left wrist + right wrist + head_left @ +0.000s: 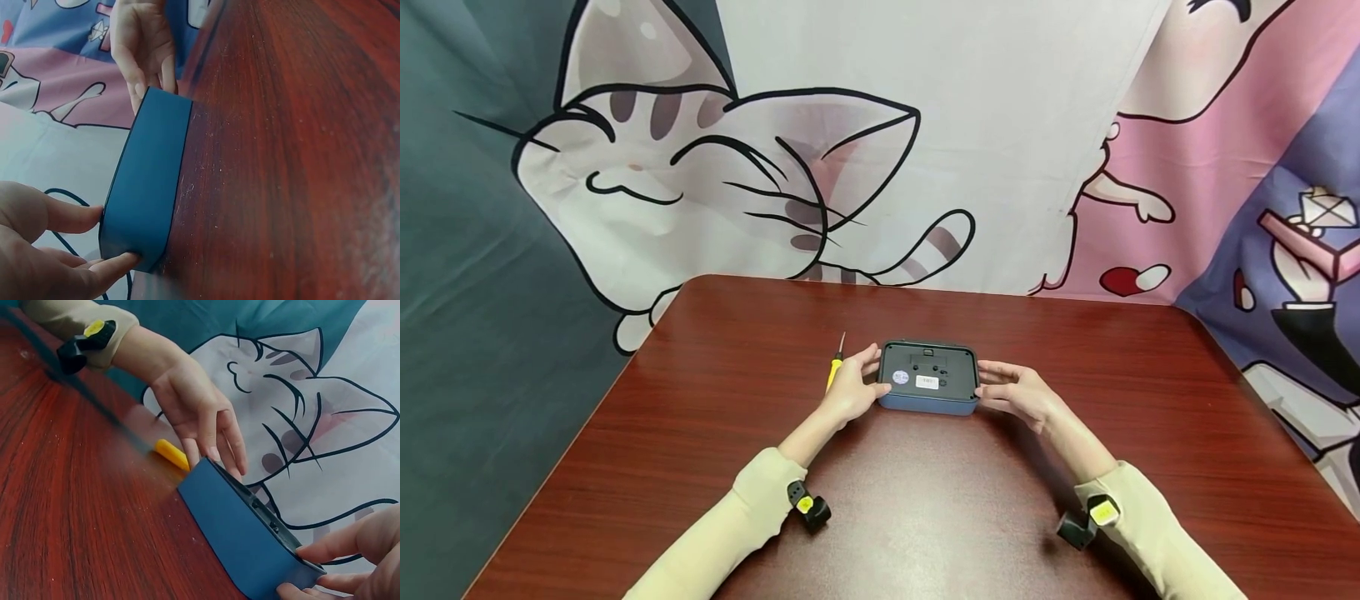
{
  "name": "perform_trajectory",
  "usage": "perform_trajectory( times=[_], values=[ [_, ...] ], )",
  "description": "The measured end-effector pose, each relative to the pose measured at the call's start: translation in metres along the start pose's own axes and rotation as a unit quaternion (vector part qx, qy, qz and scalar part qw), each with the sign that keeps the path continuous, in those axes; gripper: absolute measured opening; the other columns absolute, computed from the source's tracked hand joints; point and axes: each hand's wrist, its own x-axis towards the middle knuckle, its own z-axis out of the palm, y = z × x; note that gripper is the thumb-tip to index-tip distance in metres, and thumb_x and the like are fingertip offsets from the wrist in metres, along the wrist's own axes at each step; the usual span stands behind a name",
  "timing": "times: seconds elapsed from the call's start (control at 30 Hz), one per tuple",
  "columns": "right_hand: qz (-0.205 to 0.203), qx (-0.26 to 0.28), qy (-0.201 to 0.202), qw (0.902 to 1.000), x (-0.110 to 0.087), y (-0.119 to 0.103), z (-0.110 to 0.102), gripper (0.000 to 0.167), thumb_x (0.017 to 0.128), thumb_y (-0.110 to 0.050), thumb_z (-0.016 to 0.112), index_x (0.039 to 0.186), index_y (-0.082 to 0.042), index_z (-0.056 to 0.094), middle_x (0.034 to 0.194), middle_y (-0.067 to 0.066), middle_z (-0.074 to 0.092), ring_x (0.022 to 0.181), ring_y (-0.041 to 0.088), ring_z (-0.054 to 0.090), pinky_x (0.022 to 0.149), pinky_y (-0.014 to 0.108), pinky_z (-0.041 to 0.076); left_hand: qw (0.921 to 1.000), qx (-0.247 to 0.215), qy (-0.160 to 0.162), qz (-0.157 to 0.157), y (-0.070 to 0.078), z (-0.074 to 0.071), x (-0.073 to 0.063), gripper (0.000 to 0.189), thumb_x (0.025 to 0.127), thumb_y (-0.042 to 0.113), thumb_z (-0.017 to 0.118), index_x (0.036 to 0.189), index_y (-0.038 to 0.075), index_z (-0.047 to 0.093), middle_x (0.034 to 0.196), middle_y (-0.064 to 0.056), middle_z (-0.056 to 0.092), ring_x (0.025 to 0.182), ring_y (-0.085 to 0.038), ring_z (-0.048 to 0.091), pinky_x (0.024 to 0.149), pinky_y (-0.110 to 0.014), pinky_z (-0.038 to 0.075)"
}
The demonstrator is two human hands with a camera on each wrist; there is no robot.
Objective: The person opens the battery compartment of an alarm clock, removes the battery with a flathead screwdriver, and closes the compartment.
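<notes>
A blue box-shaped electronic device (928,405) lies on the table with its black back panel (940,362) facing up. The panel carries small knobs, a round sticker and a white label. At its left end my left hand (853,387) holds it, thumb on the near corner and fingers along the side. My right hand (1018,395) holds the opposite end; in the right wrist view its thumb (331,545) lies on the upper edge and other fingers sit lower on the end. Just left of my left hand is a screwdriver (834,369) with a yellow handle, partly hidden.
The reddish-brown wooden table (700,467) has a rounded far edge close to a hanging cloth (1000,167) printed with cartoon animals. Wrist cameras are strapped over both sleeves (752,496).
</notes>
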Motion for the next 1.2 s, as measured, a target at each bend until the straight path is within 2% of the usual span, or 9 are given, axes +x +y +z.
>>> perform_trajectory(
  times=[0.17,0.47,0.73,0.93,1.2],
  values=[
    [0.002,-0.016,0.004,0.9999,0.002,0.0,-0.001,0.065,0.09,0.003,0.057,0.145,0.012,0.026,0.147,0.036,0.029,0.091,0.001,0.062,0.085,0.024,0.055,1.0,-0.003,0.0,-0.009,-0.001,-0.001,0.001,0.07,0.084,-0.008,0.065,0.145,-0.008,0.031,0.144,-0.023,0.045,0.13,-0.035,0.05,0.1,-0.041,0.048],
    [0.008,-0.021,0.034,0.9992,0.01,-0.001,-0.003,0.062,0.091,-0.002,0.058,0.145,0.007,0.03,0.146,0.032,0.035,0.091,0.0,0.062,0.086,0.024,0.055,0.9995,-0.017,0.001,-0.025,-0.002,-0.002,0.001,0.068,0.083,-0.008,0.066,0.144,-0.007,0.035,0.143,-0.023,0.046,0.129,-0.036,0.05,0.101,-0.041,0.048],
    [0.015,-0.032,0.031,0.9989,0.017,-0.007,-0.002,0.062,0.092,-0.004,0.058,0.147,0.005,0.03,0.147,0.03,0.034,0.091,0.0,0.06,0.089,0.029,0.055,0.9993,-0.02,0.0,-0.03,-0.002,-0.002,0.001,0.066,0.083,-0.007,0.067,0.142,-0.006,0.038,0.142,-0.023,0.047,0.128,-0.036,0.051,0.101,-0.041,0.048],
    [0.025,-0.043,0.028,0.9983,0.019,-0.005,-0.003,0.061,0.094,-0.005,0.055,0.148,0.003,0.028,0.15,0.028,0.031,0.095,0.0,0.057,0.094,0.036,0.053,0.9989,-0.025,-0.006,-0.04,-0.003,-0.002,0.001,0.061,0.085,-0.006,0.065,0.142,-0.003,0.042,0.139,-0.022,0.051,0.123,-0.036,0.055,0.096,-0.04,0.051],
    [0.018,-0.039,0.027,0.9987,0.021,-0.003,-0.004,0.06,0.093,-0.004,0.053,0.147,0.004,0.028,0.147,0.028,0.033,0.092,0.0,0.057,0.091,0.035,0.054,0.9998,0.006,0.0,-0.021,0.0,-0.006,0.003,0.051,0.088,-0.002,0.061,0.138,0.0,0.049,0.136,-0.021,0.054,0.121,-0.036,0.057,0.096,-0.041,0.051]
  ],
)
